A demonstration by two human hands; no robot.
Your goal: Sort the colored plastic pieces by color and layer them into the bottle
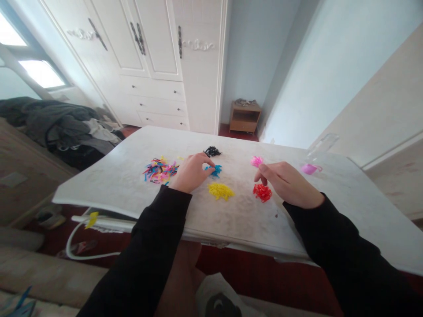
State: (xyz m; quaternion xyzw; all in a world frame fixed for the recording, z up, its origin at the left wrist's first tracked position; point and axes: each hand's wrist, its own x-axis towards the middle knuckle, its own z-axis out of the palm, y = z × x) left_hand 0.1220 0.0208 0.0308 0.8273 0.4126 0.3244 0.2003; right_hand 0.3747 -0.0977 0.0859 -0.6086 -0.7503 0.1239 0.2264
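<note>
My left hand (pixel 191 172) is over the table, its thumb and forefinger closed together at the small blue pile (pixel 216 171). Whatever sits between those fingertips is too small to make out. Close to its wrist lies a mixed heap of thin, short coloured pieces (pixel 157 171). My right hand (pixel 286 181) is bent with fingers curled together, between a pink pile (pixel 256 161) and a red pile (pixel 262 193); its grip is too small to make out. A yellow pile (pixel 221 191) lies in front of the blue one, and a black pile (pixel 213 151) behind it.
On the white table (pixel 198 215), a clear container (pixel 322 147) lies at the right by a pink-purple lid-like piece (pixel 309 169). A white wardrobe (pixel 158 44) and a small wooden cabinet (pixel 245 118) stand beyond. Dark clothes (pixel 66 127) are heaped at the left.
</note>
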